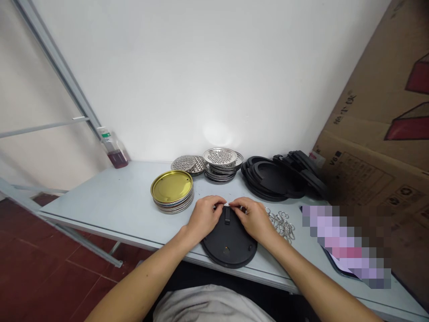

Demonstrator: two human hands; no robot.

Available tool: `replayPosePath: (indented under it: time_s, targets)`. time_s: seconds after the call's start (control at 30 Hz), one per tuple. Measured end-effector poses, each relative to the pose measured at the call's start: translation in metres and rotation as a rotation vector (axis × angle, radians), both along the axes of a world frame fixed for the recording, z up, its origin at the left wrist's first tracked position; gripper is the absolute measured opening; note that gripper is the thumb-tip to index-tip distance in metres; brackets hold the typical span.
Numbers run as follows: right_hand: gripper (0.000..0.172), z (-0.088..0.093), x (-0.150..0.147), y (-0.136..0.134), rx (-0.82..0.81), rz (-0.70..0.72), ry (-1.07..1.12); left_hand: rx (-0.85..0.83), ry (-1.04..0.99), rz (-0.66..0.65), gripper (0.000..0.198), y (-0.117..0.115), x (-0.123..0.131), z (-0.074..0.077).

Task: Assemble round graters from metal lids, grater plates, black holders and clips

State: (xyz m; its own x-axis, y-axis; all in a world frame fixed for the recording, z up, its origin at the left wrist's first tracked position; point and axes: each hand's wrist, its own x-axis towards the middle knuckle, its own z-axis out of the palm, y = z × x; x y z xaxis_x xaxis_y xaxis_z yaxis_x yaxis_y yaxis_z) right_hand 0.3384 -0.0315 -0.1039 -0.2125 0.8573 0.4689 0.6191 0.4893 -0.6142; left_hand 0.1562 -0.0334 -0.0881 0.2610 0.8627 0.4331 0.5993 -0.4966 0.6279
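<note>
A black round plastic piece (231, 243) with a raised clip-like tab lies in front of me at the table's front edge. At its far end, a small bit of shiny metal, apparently a metal ring (227, 205), shows between my fingertips. My left hand (208, 213) pinches it from the left, fingers closed. From the other side my right hand (252, 217) is closed on it too, thumb and fingers together. Just right of that hand lies a pile of loose metal rings (283, 225), partly covered by my wrist. My fingers hide most of the held ring.
Left of the hands stands a stack of round lids, a gold-coloured lid (172, 187) uppermost. Perforated metal discs (220, 157) and black plastic parts (278, 176) are piled along the wall. A bottle (113, 150) stands far left. A large cardboard box (375, 179) borders the right.
</note>
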Motion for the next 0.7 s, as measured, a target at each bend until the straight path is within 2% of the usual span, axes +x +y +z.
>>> replayPosePath:
  time_s: [0.37, 0.7]
  targets:
    - [0.027, -0.0011, -0.0047, -0.0061, 0.079, 0.022, -0.025, 0.046, 0.024, 0.013, 0.023, 0.0003, -0.0011, -0.0031]
    - [0.029, -0.0034, -0.0033, -0.0055, 0.058, 0.018, -0.039, 0.056, 0.019, 0.033, 0.025, -0.0007, -0.0016, -0.0024]
